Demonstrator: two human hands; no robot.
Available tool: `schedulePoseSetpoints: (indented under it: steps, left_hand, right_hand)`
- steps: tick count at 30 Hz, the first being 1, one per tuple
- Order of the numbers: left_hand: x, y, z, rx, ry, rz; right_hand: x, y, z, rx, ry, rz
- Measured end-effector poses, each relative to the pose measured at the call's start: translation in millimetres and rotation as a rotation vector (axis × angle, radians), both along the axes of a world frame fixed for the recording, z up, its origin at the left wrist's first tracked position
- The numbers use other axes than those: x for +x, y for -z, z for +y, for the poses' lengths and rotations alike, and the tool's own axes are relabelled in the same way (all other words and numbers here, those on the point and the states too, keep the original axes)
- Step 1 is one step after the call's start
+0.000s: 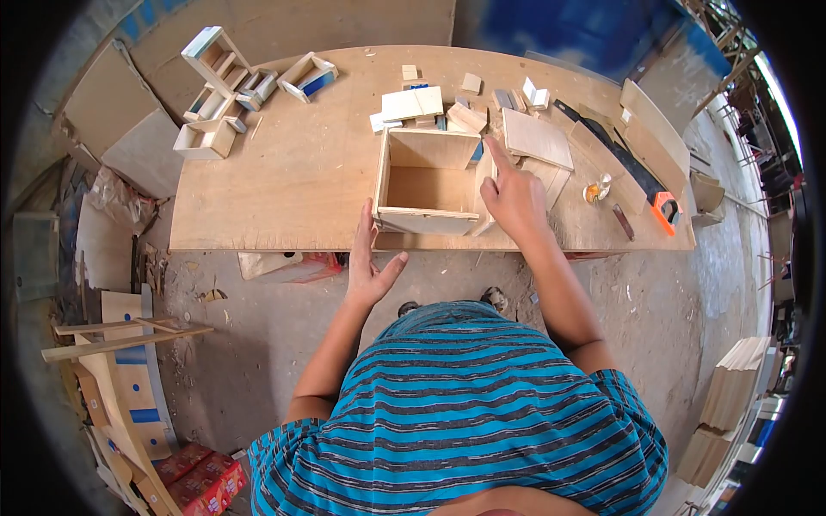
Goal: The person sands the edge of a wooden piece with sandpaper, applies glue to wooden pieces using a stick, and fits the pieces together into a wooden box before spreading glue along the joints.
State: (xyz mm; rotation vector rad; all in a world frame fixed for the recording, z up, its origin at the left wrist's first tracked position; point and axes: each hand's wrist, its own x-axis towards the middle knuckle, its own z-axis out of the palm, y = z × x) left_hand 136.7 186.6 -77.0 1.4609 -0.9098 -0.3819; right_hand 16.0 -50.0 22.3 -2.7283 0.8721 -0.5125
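An open wooden box [428, 212] stands near the front edge of the workbench, its open side facing up. A wooden panel [485, 202] stands against its right side. My right hand [519, 196] is at this panel, index finger stretched along its far part and thumb over its upper edge; the remaining fingers are partly hidden. Beside the box's front left corner, my left hand [370, 271] is open, thumb spread away and fingers pointing up along the side. Its fingertips are at or very close to the box wall.
Small wooden boxes [206, 139] are grouped at the bench's [284, 189] far left. Offcuts [411, 103] and a plywood sheet [538, 138] lie behind the box. To the right are a handsaw [632, 168], a small jar [596, 188] and a brown strip [623, 222].
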Motion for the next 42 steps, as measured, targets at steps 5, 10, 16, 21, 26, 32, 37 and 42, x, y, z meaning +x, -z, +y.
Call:
schedulePoseSetpoints:
  steps: [5,10,16,21,26,32,37,42]
  left_hand:
    - [-2,-1,2,0.010,-0.002,0.016]
    - [-2,7,3,0.008,0.001,0.002]
    - [-4,11,3,-0.007,-0.008,0.005]
    - [-4,8,2,-0.005,-0.026,-0.020]
    - [-5,5,1,-0.005,-0.043,-0.071]
    - [-6,6,-1,-0.024,-0.041,-0.050]
    - [-7,7,-2,-0.035,-0.028,0.002]
    - [-6,3,0,0.005,-0.016,0.027]
  right_hand:
    - [2,-1,-1,0.059,-0.035,-0.047]
    - [7,0,1,0.073,0.015,-0.046]
    - [8,-1,2,0.073,-0.014,-0.075]
    - [4,-7,3,0.243,-0.063,-0.143]
    - [-1,6,-7,0.267,-0.064,-0.230]
    - [-3,7,-10,0.444,-0.052,-0.277]
    - [-3,16,-14,0.489,-0.037,-0.276]
    - [-2,16,-15,0.548,-0.008,-0.263]
